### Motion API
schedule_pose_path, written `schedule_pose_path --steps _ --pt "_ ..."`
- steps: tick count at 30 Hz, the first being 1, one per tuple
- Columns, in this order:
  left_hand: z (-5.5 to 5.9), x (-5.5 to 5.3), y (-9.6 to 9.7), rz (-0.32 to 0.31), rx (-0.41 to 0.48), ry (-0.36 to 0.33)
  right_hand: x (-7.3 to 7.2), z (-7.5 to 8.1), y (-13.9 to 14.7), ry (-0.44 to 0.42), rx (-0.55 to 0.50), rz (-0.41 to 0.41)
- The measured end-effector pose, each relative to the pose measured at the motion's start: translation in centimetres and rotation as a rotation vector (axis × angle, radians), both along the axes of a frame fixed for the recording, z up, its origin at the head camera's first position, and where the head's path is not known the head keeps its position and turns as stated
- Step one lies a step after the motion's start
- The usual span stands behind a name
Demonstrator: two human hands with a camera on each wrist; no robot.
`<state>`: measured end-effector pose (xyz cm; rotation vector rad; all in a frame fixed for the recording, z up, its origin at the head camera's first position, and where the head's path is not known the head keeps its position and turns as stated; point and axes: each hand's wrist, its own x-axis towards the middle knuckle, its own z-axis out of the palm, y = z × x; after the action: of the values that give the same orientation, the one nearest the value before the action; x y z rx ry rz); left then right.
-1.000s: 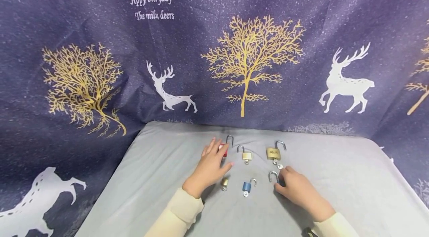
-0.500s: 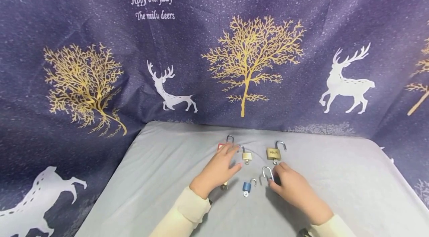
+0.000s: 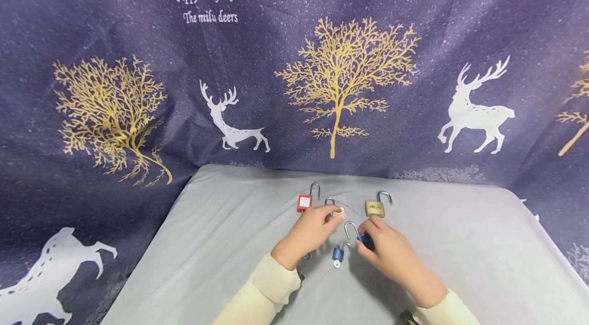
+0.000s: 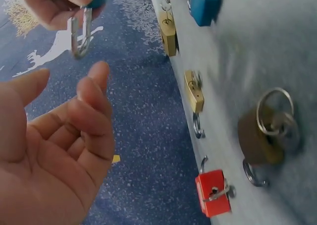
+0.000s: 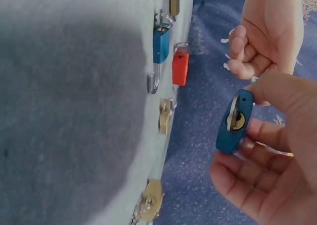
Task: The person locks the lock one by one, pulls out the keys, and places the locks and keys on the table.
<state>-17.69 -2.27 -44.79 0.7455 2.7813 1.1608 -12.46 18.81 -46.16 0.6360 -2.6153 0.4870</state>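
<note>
My right hand (image 3: 391,256) pinches a blue padlock (image 5: 235,121) by its body, raised above the grey cloth. A key sticks out of the padlock's keyhole, and its open shackle points towards my left hand (image 3: 309,233). That hand hovers to the left with loosely bent fingers and holds nothing. In the left wrist view, the shackle tip comes down close to the left fingertips (image 4: 100,76). A smaller blue padlock (image 3: 338,253) lies below and between the hands, its shackle open. Beyond the left fingers is a brass padlock (image 3: 339,210), partly covered by them in the head view.
A red padlock (image 3: 304,202) lies at the back left, and a large brass padlock (image 3: 375,208) at the back right. The smallest brass padlock (image 4: 260,136) is mostly hidden under the left arm in the head view. A dark patterned curtain (image 3: 257,59) hangs behind the cloth-covered table (image 3: 184,263).
My right hand has lifted the larger blue padlock and carried it left, towards the middle. The left hand has moved right, away from the red padlock, closer to the right hand.
</note>
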Motion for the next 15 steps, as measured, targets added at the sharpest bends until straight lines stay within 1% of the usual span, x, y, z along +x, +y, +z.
schedule_pose_path --steps 5,7,9,13,15 --pt "-0.25 -0.08 0.21 -0.074 0.068 -0.028 -0.26 0.01 -0.39 0.07 -0.026 0.053" --pt "-0.43 -0.02 0.24 -0.089 0.094 -0.052 -0.36 -0.07 -0.51 0.086 -0.037 0.074" --pt "-0.5 0.08 0.28 -0.087 0.134 -0.094 -0.47 -0.18 -0.56 0.094 -0.05 0.087" --pt "-0.37 0.35 0.26 -0.061 0.204 -0.172 -0.63 -0.37 -0.62 0.097 -0.078 0.104" --pt "-0.23 0.43 0.24 -0.054 0.214 -0.186 -0.67 -0.47 -0.65 0.092 -0.089 0.105"
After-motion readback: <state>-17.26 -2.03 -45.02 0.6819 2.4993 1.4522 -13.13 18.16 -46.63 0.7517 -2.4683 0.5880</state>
